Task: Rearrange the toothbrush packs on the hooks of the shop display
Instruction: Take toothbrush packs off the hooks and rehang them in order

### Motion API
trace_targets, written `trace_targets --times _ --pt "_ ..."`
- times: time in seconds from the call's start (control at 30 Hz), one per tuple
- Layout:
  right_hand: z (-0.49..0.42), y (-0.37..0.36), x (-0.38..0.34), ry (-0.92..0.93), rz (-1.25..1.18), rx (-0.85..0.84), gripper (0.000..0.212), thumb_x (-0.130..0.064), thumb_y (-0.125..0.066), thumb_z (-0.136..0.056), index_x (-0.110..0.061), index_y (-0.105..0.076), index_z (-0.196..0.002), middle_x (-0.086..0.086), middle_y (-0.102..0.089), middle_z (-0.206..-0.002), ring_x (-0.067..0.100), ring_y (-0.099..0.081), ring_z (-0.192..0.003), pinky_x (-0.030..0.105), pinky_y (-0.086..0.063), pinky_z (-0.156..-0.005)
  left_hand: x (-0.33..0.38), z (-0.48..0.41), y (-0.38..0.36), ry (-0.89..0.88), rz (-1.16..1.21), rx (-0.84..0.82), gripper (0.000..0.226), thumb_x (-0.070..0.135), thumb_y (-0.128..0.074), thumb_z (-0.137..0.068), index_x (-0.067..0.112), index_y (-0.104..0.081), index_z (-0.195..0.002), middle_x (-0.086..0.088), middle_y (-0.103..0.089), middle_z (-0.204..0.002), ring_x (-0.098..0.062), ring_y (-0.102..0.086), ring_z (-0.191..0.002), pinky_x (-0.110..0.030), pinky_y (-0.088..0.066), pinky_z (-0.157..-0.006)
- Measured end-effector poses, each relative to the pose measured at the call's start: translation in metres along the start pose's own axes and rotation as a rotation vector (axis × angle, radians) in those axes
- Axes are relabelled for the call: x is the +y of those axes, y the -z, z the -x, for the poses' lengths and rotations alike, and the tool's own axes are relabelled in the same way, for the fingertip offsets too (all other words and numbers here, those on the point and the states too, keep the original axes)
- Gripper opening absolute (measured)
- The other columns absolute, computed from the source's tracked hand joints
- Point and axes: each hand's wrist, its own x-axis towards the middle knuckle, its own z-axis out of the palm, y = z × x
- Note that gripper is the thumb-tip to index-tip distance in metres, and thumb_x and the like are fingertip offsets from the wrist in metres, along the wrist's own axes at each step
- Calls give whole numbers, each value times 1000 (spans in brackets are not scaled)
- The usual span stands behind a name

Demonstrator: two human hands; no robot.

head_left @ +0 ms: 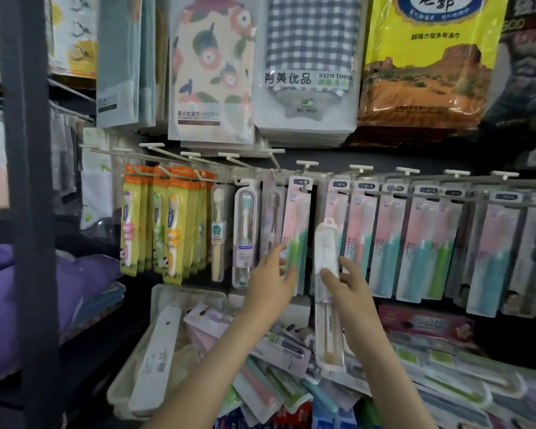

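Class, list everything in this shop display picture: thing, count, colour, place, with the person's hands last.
clear pack: one, clear-white, centre, held off the hooks
pink-green pack: one, pink-green, centre hook
kids' packs: several, orange-yellow, left hooks
pink-teal packs: many, pink-teal, right hooks
loose packs: pile, mixed, below the hooks
towel packs: several, floral, checked, blue, top row
yellow bag: one, yellow, top right
purple cloth: one, purple, left shelf
post: one, dark, far left
left hand: one, touches the pink-green pack
right hand: one, grips the clear pack
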Motion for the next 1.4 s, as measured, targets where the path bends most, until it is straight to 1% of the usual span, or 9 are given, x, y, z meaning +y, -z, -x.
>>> trace_targets --times 0.07,0.17,0.27,0.37,0.53,0.77,0.93,1.13,1.4 --pt "1 9 1 15 66 -37 54 -40 -61 -87 -36 -37 -136 -4 -48 -127 14 -51 -110 34 -44 -90 4 8 -11 13 22 -43 54 33 -51 -95 28 -30 -145 0 -54 -125 -13 -57 -102 -31 -49 -88" --pt "2 32 -2 60 232 -118 39 -34 -63 -88 -39 -40 -120 -14 -51 -109 0 -55 -89 21 -48 -72 3 23 -18 6 -83 -55 58 30 -51 -95 24 -24 -146 0 -51 -128 -15 -57 -104 -28 -47 -83" --pt "-3 64 -5 170 509 -203 36 -27 -61 -90 -39 -42 -117 -11 -51 -109 -1 -55 -77 9 -44 -61 2 39 -20 -82 -181 -74 56 29 -49 -96 21 -24 -146 -2 -46 -131 -16 -54 -104 -22 -39 -79" --pt "-11 99 -2 244 867 -281 48 -24 -61 -90 -27 -43 -134 -5 -45 -116 6 -47 -91 8 -34 -69 5 52 -28 -178 -220 -137 55 28 -48 -96 22 -26 -146 -1 -38 -137 -18 -46 -117 -22 -36 -88" --pt "-25 163 17 103 1073 -319 52 -24 -60 -91 -24 -41 -139 -1 -48 -132 12 -46 -110 13 -30 -82 8 57 -62 -277 -273 -300 54 36 -47 -96 27 -29 -146 2 -28 -144 -14 -30 -131 -26 -33 -101" --pt "-37 210 58 -67 1159 -460 49 -27 -50 -97 -25 -35 -144 -7 -33 -150 11 -33 -136 19 -28 -104 32 54 -136 -328 -374 -550 62 50 -46 -93 30 -23 -148 -1 -14 -155 -19 -15 -141 -35 -17 -114" --pt "-46 213 71 -51 1169 -514 51 -27 -47 -98 -24 -31 -146 -3 -32 -151 14 -31 -138 29 -27 -111 39 54 -169 -344 -513 -674 71 63 -37 -91 30 -15 -150 0 -6 -157 -17 -5 -144 -45 1 -118" --pt "-42 217 79 60 1171 -502 56 -26 -53 -95 -25 -30 -146 -1 -38 -149 17 -36 -135 34 -32 -110 38 58 -176 -336 -585 -608 80 68 -36 -88 26 -8 -151 -1 -5 -157 -18 -3 -145 -49 7 -117" --pt "-24 208 65 161 1048 -471 52 -20 -51 -96 -26 -34 -145 -4 -38 -148 13 -35 -136 24 -26 -109 41 68 -164 -341 -602 -360 104 73 -41 -82 25 25 -146 -3 27 -154 -20 23 -142 -51 22 -109"
